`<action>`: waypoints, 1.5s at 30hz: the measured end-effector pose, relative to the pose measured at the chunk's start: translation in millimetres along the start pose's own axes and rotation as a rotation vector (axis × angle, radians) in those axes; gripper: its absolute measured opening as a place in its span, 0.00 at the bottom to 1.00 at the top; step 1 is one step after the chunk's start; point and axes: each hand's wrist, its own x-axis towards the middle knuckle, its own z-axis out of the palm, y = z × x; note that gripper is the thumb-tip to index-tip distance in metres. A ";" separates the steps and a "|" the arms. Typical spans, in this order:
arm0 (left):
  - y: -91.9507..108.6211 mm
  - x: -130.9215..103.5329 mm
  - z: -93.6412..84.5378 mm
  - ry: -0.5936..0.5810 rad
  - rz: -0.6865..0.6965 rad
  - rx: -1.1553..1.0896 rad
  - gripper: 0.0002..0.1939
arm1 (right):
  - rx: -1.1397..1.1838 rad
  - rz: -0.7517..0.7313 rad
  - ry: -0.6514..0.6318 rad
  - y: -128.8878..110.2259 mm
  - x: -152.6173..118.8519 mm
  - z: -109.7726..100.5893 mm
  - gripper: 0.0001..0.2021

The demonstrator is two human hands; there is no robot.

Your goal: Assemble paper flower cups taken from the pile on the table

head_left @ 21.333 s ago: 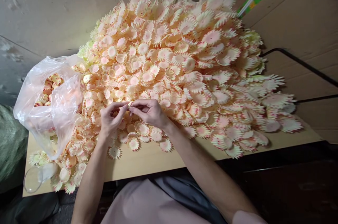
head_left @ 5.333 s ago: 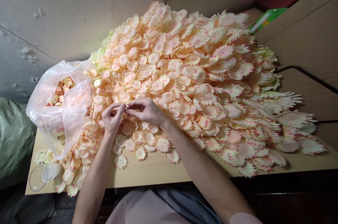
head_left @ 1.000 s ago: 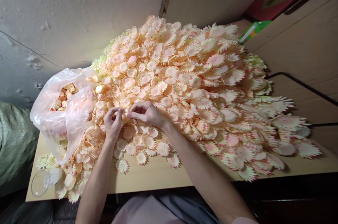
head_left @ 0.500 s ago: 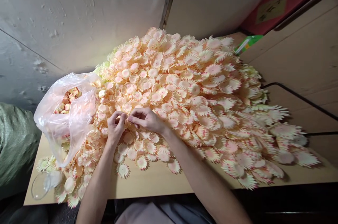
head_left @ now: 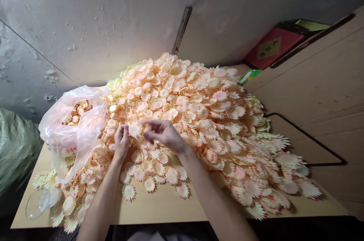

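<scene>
Pale cream, pink-edged flower-shaped pieces (head_left: 182, 100) lie in a large heap across the table. Over the left part of the heap, my left hand (head_left: 121, 140) is closed in a pinch; whatever is between its fingers is too small to make out. My right hand (head_left: 163, 135) is a short way to its right, its fingers blurred by motion. A pale, smeared flower piece (head_left: 135, 130) shows between the two hands; whether either hand touches it is unclear. A white translucent plastic bag (head_left: 91, 127) with small red-and-cream pieces (head_left: 81, 108) inside lies left of my left hand.
A clear round container (head_left: 36, 203) sits at the table's (head_left: 159, 210) front left corner. A green woven sack (head_left: 17, 154) stands at the left. Cardboard (head_left: 318, 93), a bent black rod (head_left: 309, 135) and a red box (head_left: 270, 47) are at the right, before a grey wall (head_left: 113, 17).
My right hand has moved away from my left hand, and its fingers are now blurred. The camera view has shifted, showing more of the wall and the red box.
</scene>
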 end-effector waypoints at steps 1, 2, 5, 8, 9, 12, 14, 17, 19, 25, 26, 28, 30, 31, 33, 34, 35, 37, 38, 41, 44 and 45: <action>-0.4 0.2 -0.5 0.000 0.005 0.000 0.23 | -0.015 -0.034 0.164 -1.6 2.9 -3.7 0.18; -0.7 0.3 -0.9 0.010 0.011 0.005 0.23 | -0.039 -0.064 0.287 -2.8 5.1 -7.0 0.21; -1.0 0.0 -1.3 0.037 0.015 0.013 0.23 | -0.143 -0.079 0.388 -2.6 5.6 -8.4 0.19; 0.5 -1.8 -0.9 0.001 -0.006 -0.022 0.21 | -0.303 0.030 0.210 6.4 0.8 5.0 0.16; 1.5 -2.5 -0.8 -0.016 -0.004 -0.029 0.21 | -0.379 0.058 0.152 11.1 -0.3 11.3 0.15; 4.5 -4.4 -0.6 -0.036 0.025 -0.035 0.21 | -0.626 0.042 0.102 26.7 0.6 27.7 0.11; 5.1 -4.9 -0.8 -0.033 0.038 -0.046 0.23 | -0.665 0.020 0.124 34.3 2.4 33.1 0.08; 1.4 -4.6 -1.6 -0.023 0.016 -0.068 0.25 | -0.621 0.013 0.111 37.9 2.3 32.9 0.07; -3.1 -3.9 -1.8 0.005 -0.004 -0.073 0.26 | -0.601 0.005 0.132 36.1 0.3 28.6 0.08; -8.6 -4.5 3.2 0.031 -0.079 -0.166 0.22 | -0.476 -0.028 0.318 21.5 1.5 3.2 0.08; -8.2 -5.0 4.7 -0.010 -0.100 -0.199 0.20 | -0.463 -0.044 0.378 18.4 3.8 -1.5 0.08; -7.8 -6.3 7.3 -0.063 -0.079 -0.204 0.15 | -0.450 -0.084 0.469 12.7 9.2 -9.1 0.09; -8.6 -7.4 8.6 -0.084 0.006 -0.141 0.17 | -0.439 -0.107 0.496 9.3 14.2 -12.9 0.09; -9.6 -7.9 8.5 -0.092 0.061 -0.104 0.19 | -0.442 -0.114 0.489 8.9 16.0 -13.4 0.09; -12.3 -8.7 7.1 -0.131 0.169 -0.043 0.25 | -0.459 -0.113 0.438 10.4 17.3 -12.0 0.08; -13.8 -9.1 5.8 -0.162 0.221 -0.012 0.27 | -0.466 -0.101 0.395 12.2 16.8 -10.7 0.08; -15.4 -9.3 4.2 -0.191 0.271 0.025 0.27 | -0.460 -0.079 0.345 14.6 15.6 -9.3 0.08; -18.1 -9.5 0.7 -0.225 0.354 0.128 0.25 | -0.400 -0.022 0.243 20.1 11.9 -7.4 0.08; -18.9 -9.4 -0.9 -0.230 0.385 0.184 0.23 | -0.352 0.006 0.202 23.0 9.8 -7.1 0.09; -18.6 -8.2 -3.1 -0.216 0.481 0.324 0.18 | -0.205 0.046 0.159 30.5 4.7 -8.7 0.10; -14.8 -6.3 -1.6 -0.106 0.620 0.470 0.19 | -0.127 0.041 0.187 34.9 2.8 -11.4 0.11; -13.3 -5.7 -0.9 -0.054 0.658 0.517 0.19 | -0.112 0.036 0.189 35.8 2.6 -12.1 0.11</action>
